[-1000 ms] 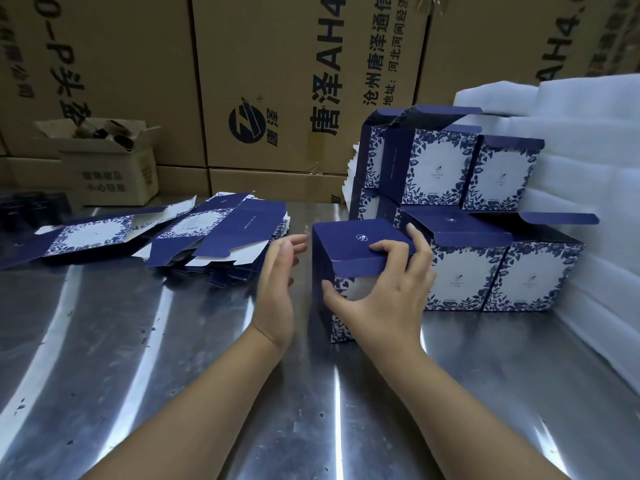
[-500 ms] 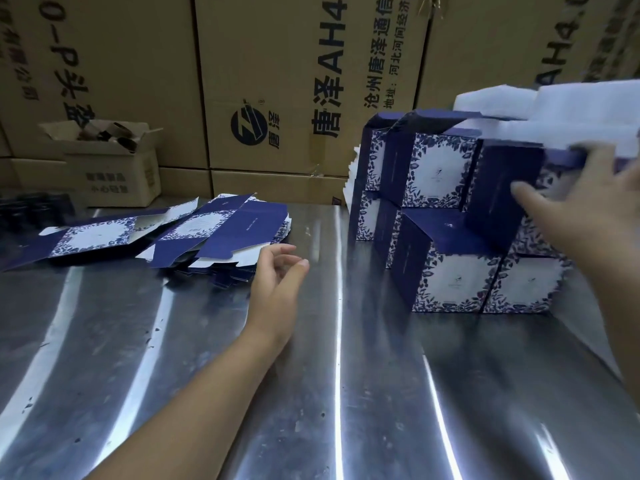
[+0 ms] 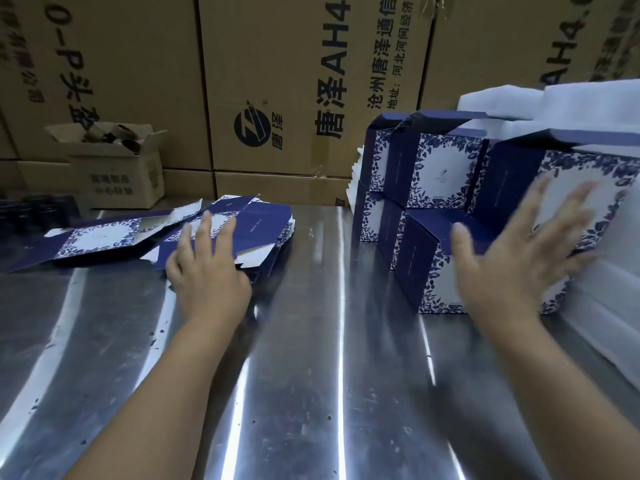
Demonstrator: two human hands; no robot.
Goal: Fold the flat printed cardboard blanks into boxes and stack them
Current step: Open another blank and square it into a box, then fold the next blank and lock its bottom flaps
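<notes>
Brown printed cartons [image 3: 277,81] are standing stacked along the back, filling the wall behind everything. In front of them a steel surface [image 3: 311,375] is stretching toward me, catching streaks of light. White foam sheets [image 3: 606,109] are piling up at the right edge, just behind and beside the folded boxes [image 3: 440,174]. Those blue-and-white boxes are sitting two high at the right rear of the surface, their lid flaps standing open. The flat blanks [image 3: 263,223] are lying in a loose, fanned pile at the left rear, well apart from the boxes, with one more blank [image 3: 97,233] spread out further left. A small open carton [image 3: 121,181] is resting behind them.

Both bare forearms are reaching forward from the near edge. The right hand [image 3: 509,282] is held up with its palm facing the printed front of the top right box [image 3: 606,164], fingers straight and fanned wide, holding nothing. It is blurred, so I cannot tell whether the fingertips are touching the panel. The left hand [image 3: 207,271] is hovering palm down at the near edge of the blanks, fingers straight and slightly parted, their tips lying over the top sheet, nothing pinched.
</notes>
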